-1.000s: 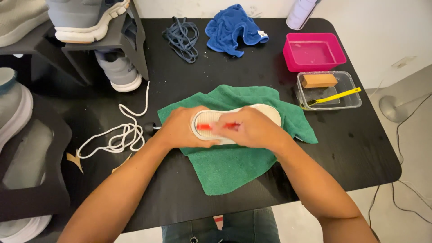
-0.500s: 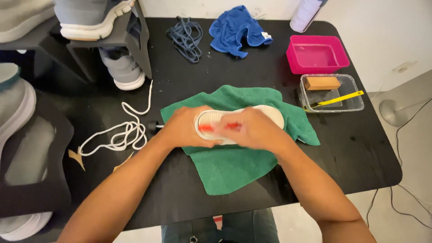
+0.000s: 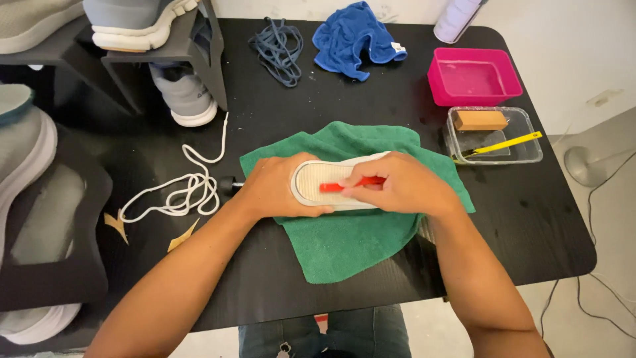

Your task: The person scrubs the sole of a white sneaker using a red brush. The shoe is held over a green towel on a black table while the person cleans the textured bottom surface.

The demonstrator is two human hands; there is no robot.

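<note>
— Forearms come in from the bottom edge, both cut off above the elbow, and they meet over the green cloth (image 3: 344, 242) spread on the black table (image 3: 530, 219).

— What can't you make out?

— Whatever the red tool (image 3: 348, 185) ends in. Only a short red handle shows; the rest is buried under the right hand (image 3: 397, 191). That hand is closed around it, knuckles up, fingers curled tight, wrist bent inward.

— And the other one?

— The left hand (image 3: 271, 192) lies over the near end of the white shoe sole (image 3: 324, 179), palm down, fingers wrapped loosely round its edge, pinning it. The sole faces up on the cloth, in the middle of the table; its far end is hidden by the right hand. A small black knob (image 3: 228, 184) peeks out by the left wrist; I can't tell what it belongs to.

— Further out?

— White lace (image 3: 182, 192) in a loose tangle to the left. Right of the cloth, a clear tray (image 3: 493, 136) with a tan block and a yellow-handled tool resting across it. Behind that, a pink tub (image 3: 474, 76). At the far edge, a blue rag (image 3: 354, 40), a dark lace (image 3: 278, 46), and grey shoes (image 3: 139, 26) on a stand, partly cropped.
</note>
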